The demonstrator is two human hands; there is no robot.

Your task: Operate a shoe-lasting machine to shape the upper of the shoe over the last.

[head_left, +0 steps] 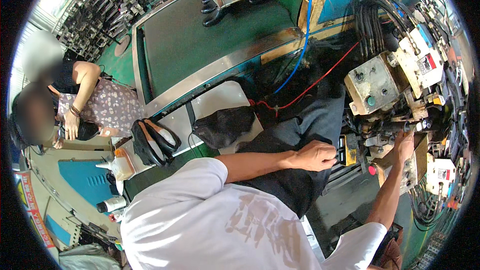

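The person in the white shirt (pixel 215 220) sits close to the machine (pixel 417 50), which fills the right side with its metal boxes and bundled black hoses (pixel 370 7). The right hand (pixel 405 145) is up at the middle of it, against or just beside a dark metal part (pixel 391 127); its fingers are partly hidden, so I can't tell how far they are open or whether they grip anything. The left hand (pixel 315 156) is curled over the dark cloth on the lap (pixel 300 182), next to a yellow block (pixel 352 151); I can't see whether anything is inside the fingers. A red button (pixel 372 170) sits below the right hand, a green one (pixel 370 101) above. Behind the left arm, on the metal bench (pixel 220 95), lie a black piece of material (pixel 223 126) and two black shoe-like pieces (pixel 156 142) side by side. To the left, a co-worker in a flowered apron (pixel 120 107) has a hand on something dark.
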